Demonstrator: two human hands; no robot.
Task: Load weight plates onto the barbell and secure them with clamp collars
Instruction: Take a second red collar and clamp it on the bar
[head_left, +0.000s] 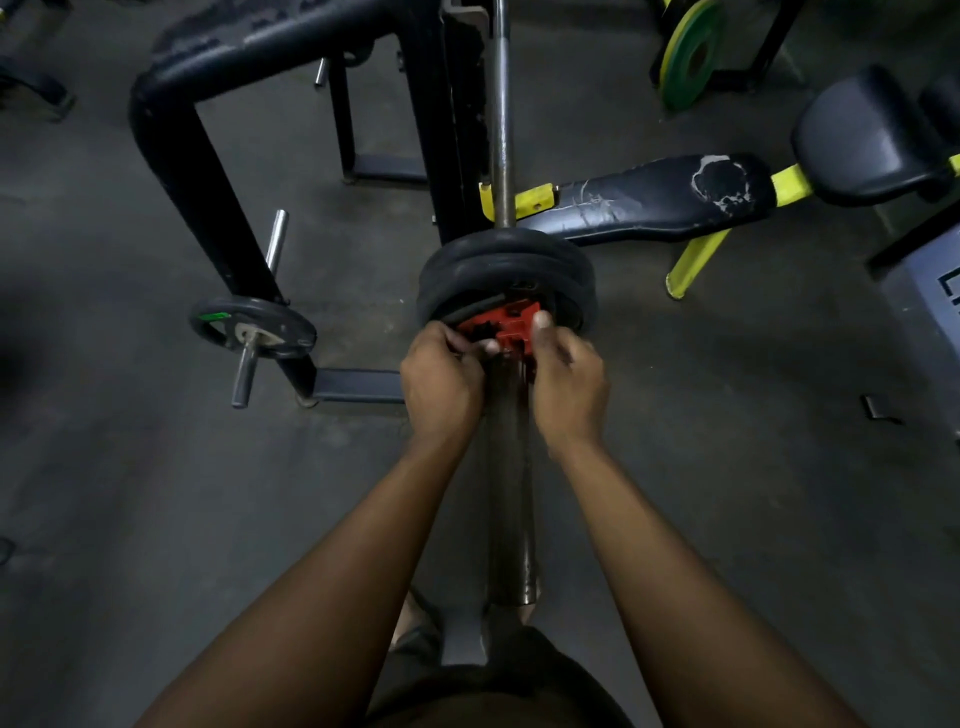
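We judge we are at the securing step: two black plates (506, 270) already sit on the near end of the barbell (511, 467), and our left hand (441, 384) and right hand (569, 376) both curl closed around the red collar (506, 330), which rides on the bar right up against the outer plate. Next we need to push the collar flush to the plate and press its lever shut. Our fingers cover much of the collar, so we cannot tell whether the lever is open or latched, and the bar's far end is cut off at the top.
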